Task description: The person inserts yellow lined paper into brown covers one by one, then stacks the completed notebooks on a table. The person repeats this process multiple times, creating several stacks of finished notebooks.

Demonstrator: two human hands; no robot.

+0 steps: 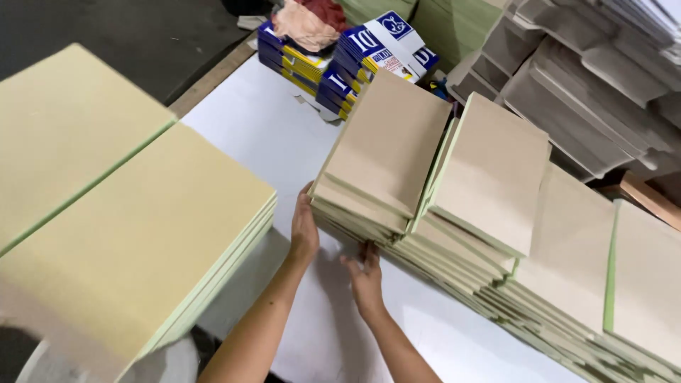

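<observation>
A slanted row of flat tan cardboard bundles with pale green edges leans across the white table (262, 135). My left hand (305, 227) presses flat against the left side of the frontmost bundle (386, 149), fingers up along its edge. Just to the right, my right hand (365, 273) reaches under that bundle's lower corner, fingers spread and touching the stack's bottom edge. A second bundle (489, 174) leans just behind it, and further bundles (574, 248) continue to the right.
Two big stacks of yellowish sheets (135, 234) fill the left side. Blue and yellow printed flat boxes (355, 60) with a pinkish cloth (305, 28) lie at the table's far end. Grey folded cartons (589, 78) pile up at top right. Dark floor shows top left.
</observation>
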